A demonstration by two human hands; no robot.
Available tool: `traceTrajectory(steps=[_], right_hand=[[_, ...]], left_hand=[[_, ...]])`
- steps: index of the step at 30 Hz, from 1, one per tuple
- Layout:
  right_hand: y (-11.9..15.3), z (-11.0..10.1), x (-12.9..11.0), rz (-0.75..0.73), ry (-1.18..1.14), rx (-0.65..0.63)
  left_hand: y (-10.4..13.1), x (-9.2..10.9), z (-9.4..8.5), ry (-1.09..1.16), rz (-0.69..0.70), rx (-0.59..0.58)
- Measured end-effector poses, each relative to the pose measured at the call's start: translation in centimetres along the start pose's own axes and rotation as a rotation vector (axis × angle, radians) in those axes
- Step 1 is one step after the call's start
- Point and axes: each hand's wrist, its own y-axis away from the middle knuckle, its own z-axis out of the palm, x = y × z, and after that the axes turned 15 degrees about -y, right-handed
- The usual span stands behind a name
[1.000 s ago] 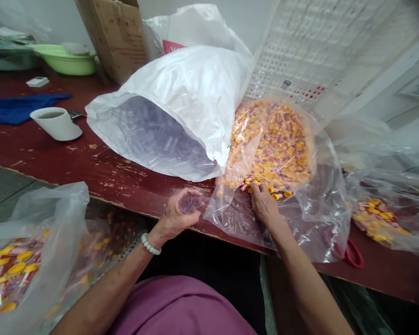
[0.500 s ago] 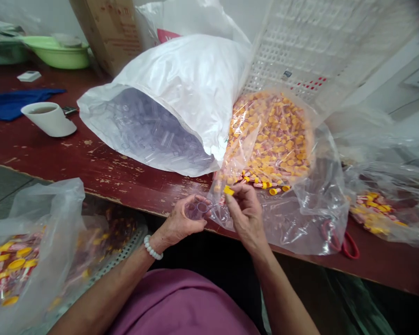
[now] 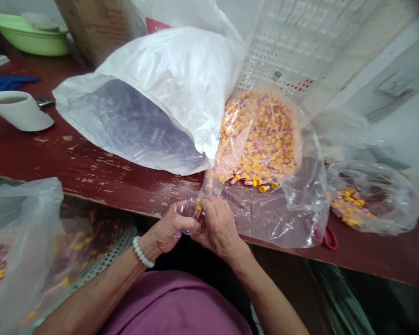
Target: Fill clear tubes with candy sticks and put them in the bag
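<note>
My left hand [image 3: 170, 227] is closed around several clear plastic tubes [image 3: 185, 210] just off the table's front edge. Against them, my right hand [image 3: 219, 226] has its fingers curled at a yellow-capped piece [image 3: 199, 206] with a reddish patterned body. This piece is at one of the tubes; whether it sits inside cannot be told. My right fingertips are partly hidden behind the hand. Behind my hands, a white sack [image 3: 181, 51] lies open with clear tubes inside. To its right, a clear plastic bag [image 3: 279, 218] holds a heap of yellow-capped pieces [image 3: 265, 135].
A white cup [image 3: 24, 114] and a green basin [image 3: 35, 39] stand at the left. Another clear bag [image 3: 398, 200] and red-handled scissors [image 3: 330, 238] lie at the right. A white perforated crate [image 3: 300, 51] leans behind. Bagged pieces sit low at the left.
My right hand has moved left and brought the yellow-capped piece to the tubes in my left hand. The camera view has shifted somewhat to the right.
</note>
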Motion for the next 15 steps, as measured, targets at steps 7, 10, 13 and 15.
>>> traceTrajectory(steps=[7,10,13,15], right_hand=[[-0.7,-2.2,3.1,0.051,-0.312,-0.063],[-1.4,-4.1,7.4,0.279,-0.07,0.149],[-2.3,-4.7,11.9,0.347,0.107,0.126],[-2.6,-4.6,14.0,0.34,0.165,0.033]], left_hand=[[-0.1,0.1,-1.4,0.05,-0.063,0.142],[0.3,0.6,-2.3,0.01,-0.041,0.185],[0.6,0.7,-2.3,-0.077,-0.022,0.189],[0.7,0.6,-2.1,-0.12,0.001,0.179]])
